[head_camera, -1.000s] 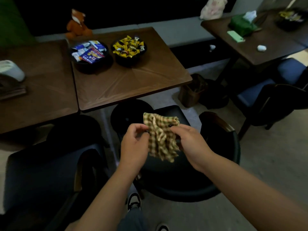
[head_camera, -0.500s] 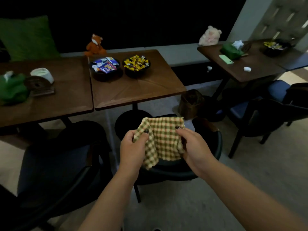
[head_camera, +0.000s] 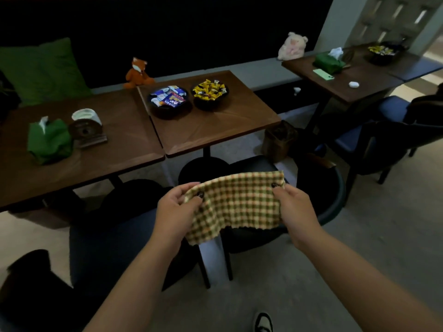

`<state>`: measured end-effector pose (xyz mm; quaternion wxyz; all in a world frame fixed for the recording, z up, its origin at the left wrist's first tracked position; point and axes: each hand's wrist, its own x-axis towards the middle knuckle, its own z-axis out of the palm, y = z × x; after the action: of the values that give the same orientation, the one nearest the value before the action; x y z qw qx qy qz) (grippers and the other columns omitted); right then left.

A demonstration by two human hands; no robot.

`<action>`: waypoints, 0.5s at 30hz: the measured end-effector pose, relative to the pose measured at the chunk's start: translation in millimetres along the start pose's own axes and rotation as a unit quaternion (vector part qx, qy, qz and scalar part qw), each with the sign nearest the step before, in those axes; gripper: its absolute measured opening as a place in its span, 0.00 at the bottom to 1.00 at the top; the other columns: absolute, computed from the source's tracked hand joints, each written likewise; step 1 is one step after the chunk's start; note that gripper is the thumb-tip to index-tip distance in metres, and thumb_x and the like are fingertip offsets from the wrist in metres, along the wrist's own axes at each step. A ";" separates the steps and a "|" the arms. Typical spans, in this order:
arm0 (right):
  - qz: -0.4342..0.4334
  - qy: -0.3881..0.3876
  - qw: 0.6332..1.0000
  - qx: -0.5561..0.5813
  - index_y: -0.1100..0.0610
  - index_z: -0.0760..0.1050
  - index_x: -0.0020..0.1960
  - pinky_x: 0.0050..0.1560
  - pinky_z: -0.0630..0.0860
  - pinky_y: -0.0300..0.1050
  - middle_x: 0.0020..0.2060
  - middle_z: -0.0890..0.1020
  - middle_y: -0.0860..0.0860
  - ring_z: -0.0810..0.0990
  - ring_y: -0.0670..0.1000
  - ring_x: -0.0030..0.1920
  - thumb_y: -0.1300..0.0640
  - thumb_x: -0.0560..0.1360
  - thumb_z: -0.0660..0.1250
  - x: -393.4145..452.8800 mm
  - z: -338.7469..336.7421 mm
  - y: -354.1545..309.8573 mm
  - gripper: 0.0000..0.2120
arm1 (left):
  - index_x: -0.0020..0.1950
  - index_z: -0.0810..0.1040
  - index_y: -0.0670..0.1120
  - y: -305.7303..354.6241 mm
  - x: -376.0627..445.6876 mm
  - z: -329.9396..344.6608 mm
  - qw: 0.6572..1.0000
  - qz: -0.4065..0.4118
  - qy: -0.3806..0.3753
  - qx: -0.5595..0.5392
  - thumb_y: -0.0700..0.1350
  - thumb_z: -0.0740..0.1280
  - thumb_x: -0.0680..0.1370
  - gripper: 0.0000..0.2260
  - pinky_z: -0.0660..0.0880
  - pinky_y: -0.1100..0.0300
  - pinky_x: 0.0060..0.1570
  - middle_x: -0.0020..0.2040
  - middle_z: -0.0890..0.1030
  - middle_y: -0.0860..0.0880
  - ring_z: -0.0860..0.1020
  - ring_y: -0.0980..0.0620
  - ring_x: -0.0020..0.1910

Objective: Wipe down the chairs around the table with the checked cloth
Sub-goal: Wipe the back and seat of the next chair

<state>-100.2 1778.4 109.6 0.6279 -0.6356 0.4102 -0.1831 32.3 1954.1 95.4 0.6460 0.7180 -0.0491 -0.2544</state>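
Observation:
The checked cloth (head_camera: pixel 236 203), yellow-green and brown, hangs spread flat in the air in front of me. My left hand (head_camera: pixel 176 212) pinches its upper left corner and my right hand (head_camera: pixel 296 209) pinches its upper right corner. Right behind and below the cloth stands a dark round-backed chair (head_camera: pixel 328 200), pushed toward the wooden table (head_camera: pixel 215 133). A second dark chair (head_camera: pixel 103 238) with a bluish seat stands at the lower left, beside the left table (head_camera: pixel 72 159).
Two black bowls of wrapped sweets (head_camera: pixel 169 100) (head_camera: pixel 210 92) sit on the middle table. A green tissue pouch (head_camera: pixel 48 140) and a roll holder (head_camera: pixel 87 128) lie on the left table. More chairs (head_camera: pixel 383 140) and a third table (head_camera: pixel 347 80) stand at the right. A brown bin (head_camera: pixel 279 140) is on the floor.
The crumpled cloth has been pulled open and now hangs spread between my hands, which have moved apart. My view has lifted and drawn back from the chair.

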 end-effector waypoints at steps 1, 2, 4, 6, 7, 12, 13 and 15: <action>-0.010 0.006 1.000 -0.005 0.51 0.80 0.42 0.28 0.74 0.33 0.35 0.84 0.41 0.81 0.39 0.34 0.55 0.80 0.59 -6.1 8.5 3.8 0.13 | 0.49 0.83 0.55 -1.0 -1.5 -12.1 1.000 -0.011 -0.022 0.008 0.38 0.68 0.77 0.11 0.79 0.60 0.41 0.45 0.86 0.55 0.84 0.56 0.44; -0.019 0.010 1.000 -0.012 0.51 0.80 0.41 0.26 0.72 0.31 0.34 0.83 0.41 0.81 0.39 0.33 0.56 0.80 0.59 -11.2 15.5 8.3 0.13 | 0.48 0.84 0.54 -2.3 -3.6 -22.6 0.999 -0.027 -0.037 0.012 0.39 0.68 0.77 0.11 0.78 0.62 0.38 0.44 0.86 0.54 0.84 0.56 0.43; -0.031 0.015 0.999 -0.023 0.51 0.78 0.40 0.25 0.70 0.31 0.31 0.82 0.42 0.79 0.39 0.31 0.56 0.80 0.60 -19.4 27.2 17.0 0.13 | 0.45 0.85 0.53 -6.4 -9.4 -39.7 0.997 -0.054 -0.049 0.015 0.40 0.68 0.77 0.09 0.76 0.63 0.37 0.43 0.86 0.53 0.84 0.56 0.41; -0.039 0.017 0.999 -0.032 0.52 0.78 0.41 0.26 0.71 0.32 0.31 0.81 0.43 0.79 0.39 0.31 0.56 0.79 0.60 -26.9 36.7 23.5 0.11 | 0.43 0.85 0.52 -10.5 -16.1 -53.5 0.996 -0.068 -0.053 0.019 0.43 0.69 0.77 0.07 0.75 0.59 0.40 0.42 0.86 0.52 0.84 0.56 0.40; -0.042 0.018 0.998 -0.034 0.52 0.78 0.41 0.25 0.70 0.31 0.30 0.81 0.42 0.79 0.38 0.30 0.56 0.79 0.61 -29.3 40.9 26.2 0.10 | 0.43 0.85 0.51 -12.0 -19.0 -59.9 0.996 -0.073 -0.052 0.020 0.44 0.69 0.77 0.07 0.74 0.58 0.41 0.42 0.86 0.52 0.84 0.56 0.40; -0.059 0.014 0.996 -0.071 0.63 0.75 0.39 0.23 0.67 0.30 0.26 0.76 0.44 0.73 0.39 0.26 0.56 0.79 0.61 -22.9 55.4 25.1 0.14 | 0.43 0.86 0.51 -20.4 -27.0 -89.9 0.995 -0.092 -0.042 -0.009 0.49 0.71 0.74 0.04 0.74 0.58 0.42 0.44 0.86 0.51 0.83 0.55 0.43; -0.066 0.013 0.995 -0.080 0.62 0.75 0.38 0.23 0.67 0.30 0.25 0.76 0.44 0.73 0.39 0.26 0.55 0.80 0.61 -20.8 57.9 22.4 0.15 | 0.45 0.85 0.50 -21.9 -27.9 -95.4 0.994 -0.100 -0.042 -0.024 0.48 0.71 0.74 0.05 0.75 0.57 0.43 0.45 0.86 0.50 0.83 0.54 0.44; -0.076 0.012 0.994 -0.084 0.59 0.77 0.37 0.24 0.67 0.30 0.26 0.78 0.43 0.74 0.37 0.27 0.55 0.79 0.60 -18.7 62.7 19.2 0.15 | 0.50 0.84 0.46 -24.6 -28.7 -104.2 0.990 -0.119 -0.046 -0.064 0.45 0.70 0.75 0.07 0.76 0.57 0.43 0.48 0.86 0.47 0.82 0.52 0.46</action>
<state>-70.0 1835.5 87.6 0.5517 -0.7130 0.3822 -0.2027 45.8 2063.6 84.3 0.6526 0.6635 0.0231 -0.3651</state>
